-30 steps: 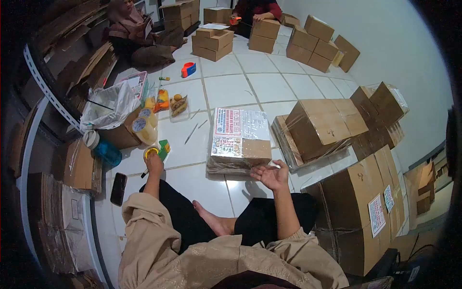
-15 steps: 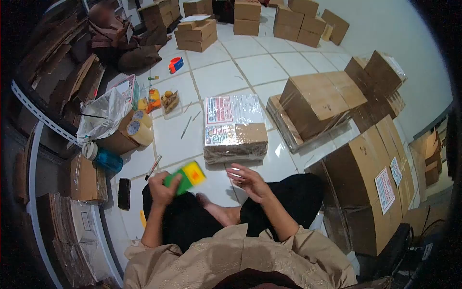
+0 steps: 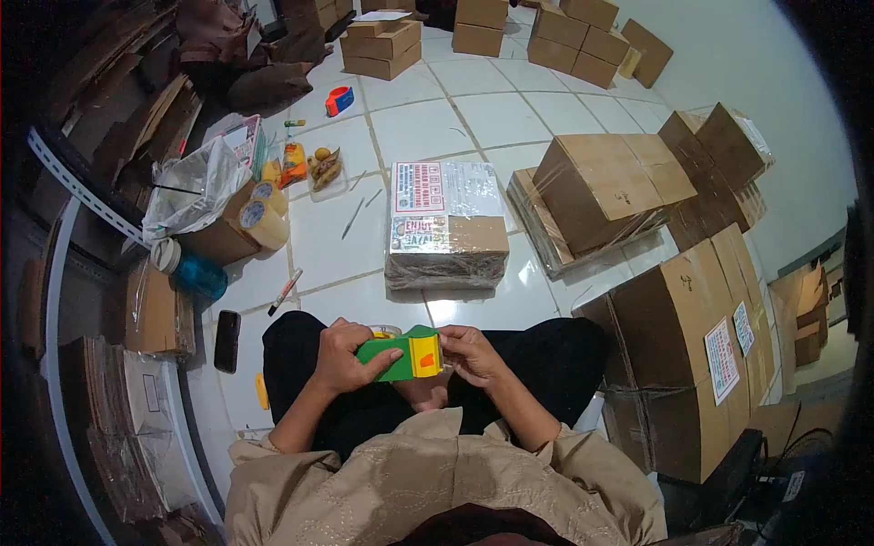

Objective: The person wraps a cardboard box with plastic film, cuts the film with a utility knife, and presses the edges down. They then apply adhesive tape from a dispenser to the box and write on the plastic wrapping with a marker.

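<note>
My left hand point(image 3: 343, 355) is wrapped around a green and yellow tape dispenser point(image 3: 424, 358), held above my lap. Part of a tape roll point(image 3: 384, 331) shows behind its green body. At the yellow end, my right hand point(image 3: 473, 353) has its fingers pinched together, touching or very near the edge. Whatever lies between those fingers is too small to make out. In front of my knees a carton point(image 3: 476, 237) wrapped in clear film sits on the floor, with printed labels on its top.
Left of me are a phone point(image 3: 228, 341), a marker point(image 3: 286, 292), a blue bottle point(image 3: 202, 278) and tape rolls point(image 3: 265, 226). Large cartons point(image 3: 678, 355) stand at my right. A seated person point(image 3: 264, 82) is at the far left, near an orange and blue tape dispenser point(image 3: 340, 101).
The dispenser has moved right and levelled out in my left hand. My right hand has come down and left to its yellow end, its fingers closing from a spread pose.
</note>
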A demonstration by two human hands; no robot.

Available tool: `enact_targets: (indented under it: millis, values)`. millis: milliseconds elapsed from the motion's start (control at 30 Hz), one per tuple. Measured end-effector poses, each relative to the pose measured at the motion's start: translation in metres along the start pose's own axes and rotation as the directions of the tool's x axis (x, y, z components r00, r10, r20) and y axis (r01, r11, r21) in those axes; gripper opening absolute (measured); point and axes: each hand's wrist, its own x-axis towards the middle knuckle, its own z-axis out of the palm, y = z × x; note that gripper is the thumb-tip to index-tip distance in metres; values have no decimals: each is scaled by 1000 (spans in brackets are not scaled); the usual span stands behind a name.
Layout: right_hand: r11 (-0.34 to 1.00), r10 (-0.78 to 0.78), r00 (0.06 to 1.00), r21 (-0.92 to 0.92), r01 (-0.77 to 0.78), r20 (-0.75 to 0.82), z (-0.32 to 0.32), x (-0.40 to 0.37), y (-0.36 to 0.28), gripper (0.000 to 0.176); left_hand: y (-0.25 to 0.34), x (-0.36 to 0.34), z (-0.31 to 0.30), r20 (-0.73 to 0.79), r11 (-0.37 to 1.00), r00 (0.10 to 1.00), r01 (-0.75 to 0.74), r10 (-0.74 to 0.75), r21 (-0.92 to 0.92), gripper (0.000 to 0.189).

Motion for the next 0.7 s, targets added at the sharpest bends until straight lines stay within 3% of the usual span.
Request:
enact_targets:
  millis: [67,167,267,533,567,633,700]
  values:
    - [998,-11,1000,-62,10,-19,-5,-2,-1,21,0,0,1,12,1000,1000,9,-10,17,34]
    - [1000,19,999,23,-20,45,-7,-2,-3,22,-2,0,2,42,999,998,37,-38,27,34]
    - [999,26,999,-35,-28,-37,-1,-1,2,26,-3,-1,6,56,998,996,63,-63,6,35]
    - [988,37,999,153,-35,-15,-21,1,4,27,-11,-2,15,69,999,997,41,-42,22,37]
    - [987,39,999,154,-35,-17,-21,0,4,27,-11,-1,18,52,999,999,-15,13,43,38]
    - [953,-79,969,-304,4,-233,-22,-1,4,26,-10,-1,20,38,995,997,-70,67,66,40]
    - [928,-113,942,-373,-14,-316,-13,-8,-15,24,-10,-1,20,155,975,982,-135,108,176,42]
